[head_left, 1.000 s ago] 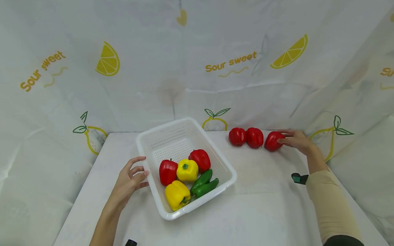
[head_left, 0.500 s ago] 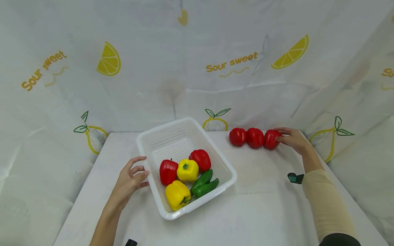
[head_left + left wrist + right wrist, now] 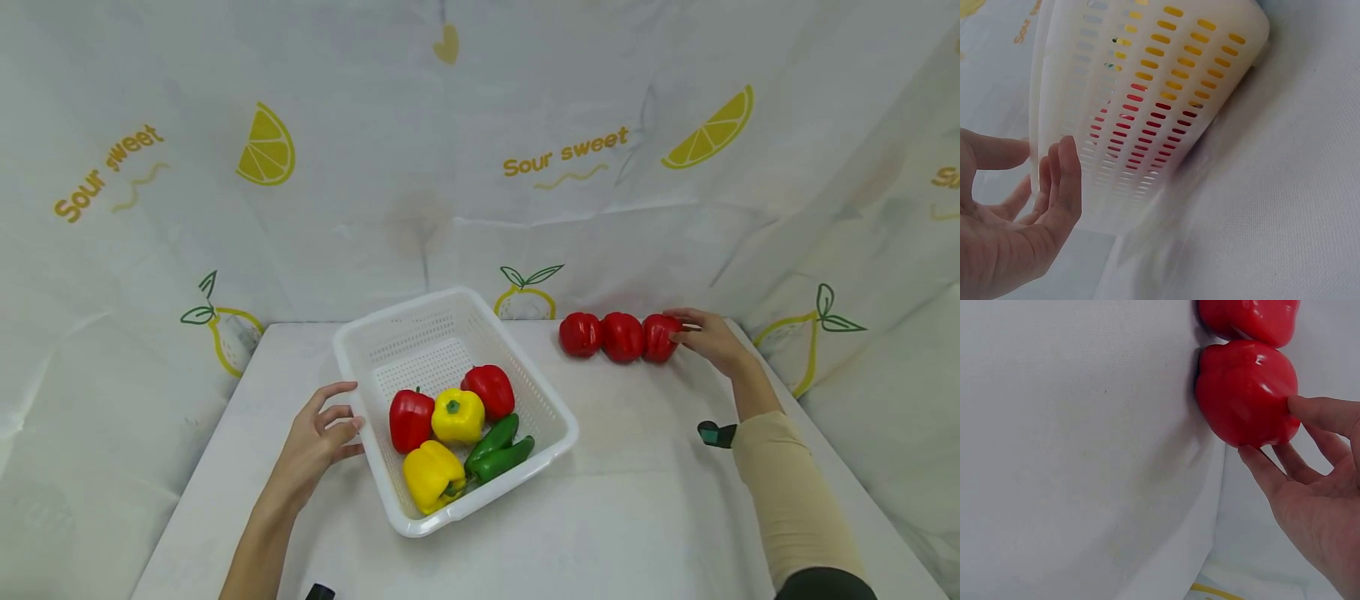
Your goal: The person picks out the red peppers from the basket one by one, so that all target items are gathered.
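Note:
My left hand is at the left side of a white plastic basket, its fingers and thumb about the rim. In the left wrist view, curled fingertips lie against the outside of its slotted wall. At the table's back right, my right hand holds a glossy red bell pepper by its right end. The right wrist view shows thumb and fingers around this pepper, which is up against another red pepper. Three red peppers form a row there.
Inside the basket lie two red peppers, two yellow peppers and green chili peppers. A white cloth printed with lemons hangs behind the white table. Camera straps show at both wrists.
My right hand has slid the rightmost red pepper left, closing the gap to the pepper beside it. The left hand and basket have stayed in place.

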The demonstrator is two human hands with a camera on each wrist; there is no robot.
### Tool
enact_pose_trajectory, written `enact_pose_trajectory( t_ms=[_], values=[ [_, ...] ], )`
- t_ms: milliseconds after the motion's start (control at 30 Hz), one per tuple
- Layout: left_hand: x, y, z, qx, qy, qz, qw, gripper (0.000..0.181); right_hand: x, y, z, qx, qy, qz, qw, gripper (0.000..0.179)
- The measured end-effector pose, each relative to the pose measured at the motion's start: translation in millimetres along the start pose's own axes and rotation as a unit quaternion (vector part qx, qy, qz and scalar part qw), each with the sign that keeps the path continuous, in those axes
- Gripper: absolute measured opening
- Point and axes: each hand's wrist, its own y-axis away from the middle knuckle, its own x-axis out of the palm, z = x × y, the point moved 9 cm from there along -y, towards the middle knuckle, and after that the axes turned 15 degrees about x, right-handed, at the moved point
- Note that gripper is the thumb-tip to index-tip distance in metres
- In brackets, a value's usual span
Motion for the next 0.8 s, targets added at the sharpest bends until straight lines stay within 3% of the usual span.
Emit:
enact_pose_trajectory(
  t_ms=[367, 800],
  values=[
    [0.0, -0.1, 0.5, -0.004, -0.001, -0.001, 1.0000, 0.060, -0.8, 4.3, 4.7, 0.000, 0.003, 0.001, 1.0000, 0.061],
    [0.0, -0.6, 1.0, -0.002, -0.005, -0.004, 1.0000, 0.060, -11.3, 14.0, 29.0, -0.051, 0.031, -0.015, 0.9981, 0.058]
  ],
)
